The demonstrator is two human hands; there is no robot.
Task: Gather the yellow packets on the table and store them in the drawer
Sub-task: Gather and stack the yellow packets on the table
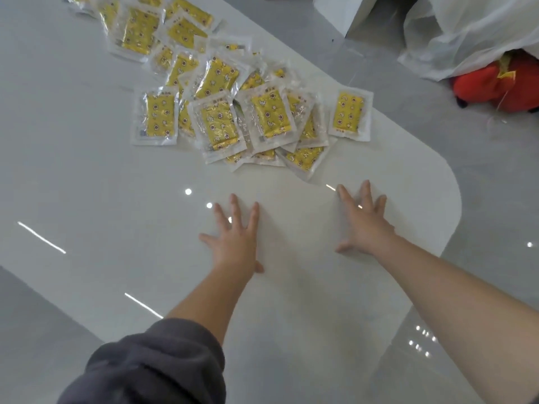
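Several yellow packets (217,123) in clear wrappers lie scattered and overlapping across the far part of the glossy white table (87,185). One packet (351,114) lies apart at the pile's right end. My left hand (234,243) rests flat on the table, fingers spread, a short way in front of the pile. My right hand (361,223) lies palm down too, near the table's rounded right end, just below the nearest packets. Neither hand touches a packet. No drawer is in view.
The table's rounded edge (455,199) curves close to my right hand, with grey floor beyond. White plastic sheeting (472,33) and a red plush object (495,86) lie on the floor at top right. A white box-like piece (344,13) stands at the top.
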